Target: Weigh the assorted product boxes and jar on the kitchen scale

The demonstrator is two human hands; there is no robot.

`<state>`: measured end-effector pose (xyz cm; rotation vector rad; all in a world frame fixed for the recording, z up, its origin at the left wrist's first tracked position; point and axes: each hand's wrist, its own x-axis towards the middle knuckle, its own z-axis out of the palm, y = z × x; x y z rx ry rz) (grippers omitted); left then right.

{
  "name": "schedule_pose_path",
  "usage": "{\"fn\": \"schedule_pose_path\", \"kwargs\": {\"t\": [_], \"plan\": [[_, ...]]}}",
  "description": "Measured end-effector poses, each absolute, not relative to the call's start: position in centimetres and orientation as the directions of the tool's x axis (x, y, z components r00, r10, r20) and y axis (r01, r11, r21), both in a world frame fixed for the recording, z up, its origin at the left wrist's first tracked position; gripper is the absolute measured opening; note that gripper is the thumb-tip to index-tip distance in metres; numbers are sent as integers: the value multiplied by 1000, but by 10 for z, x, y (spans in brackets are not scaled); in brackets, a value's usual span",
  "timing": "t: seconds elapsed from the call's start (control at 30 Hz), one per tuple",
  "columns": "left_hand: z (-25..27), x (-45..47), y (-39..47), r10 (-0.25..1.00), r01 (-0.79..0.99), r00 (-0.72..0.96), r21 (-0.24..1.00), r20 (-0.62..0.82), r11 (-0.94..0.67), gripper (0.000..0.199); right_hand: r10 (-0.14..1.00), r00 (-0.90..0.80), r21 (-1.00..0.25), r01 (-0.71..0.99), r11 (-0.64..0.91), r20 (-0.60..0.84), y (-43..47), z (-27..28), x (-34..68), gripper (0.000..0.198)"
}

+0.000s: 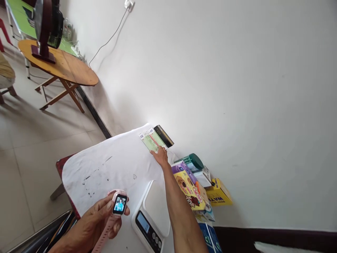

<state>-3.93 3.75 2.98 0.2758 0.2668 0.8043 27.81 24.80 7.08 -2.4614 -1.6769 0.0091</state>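
Observation:
A pink smartwatch with its lit screen facing me is held in my left hand; its pink strap hangs down past the fingers. At the far end of the white-covered table, my right hand is closed at the near edge of a flat, light green box. Its fingertips are partly hidden. Right beside that box, against the wall, is a black and gold box. Between my arms a white digital scale sits on the cloth, its display lit and no object on its plate.
Along the table's right side, by the wall, are a green-lidded jar, a yellow snack box, a yellow WATT-marked box and a blue box. A fan stands on a wooden folding table at far left.

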Motion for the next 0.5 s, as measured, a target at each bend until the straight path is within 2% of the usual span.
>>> {"fn": "schedule_pose_path", "kwargs": {"t": [0.17,0.33,0.5], "plan": [[32,-36,40,732,-679,669,297,-126,671,42,920,387,-157,914,-374,66,261,59,283,49],[33,-39,40,724,-673,679,291,-123,680,41,933,360,-246,906,-343,24,254,60,284,51],[28,-41,37,738,-679,666,324,-105,659,39,940,333,-340,894,-291,71,217,75,274,44]]}}
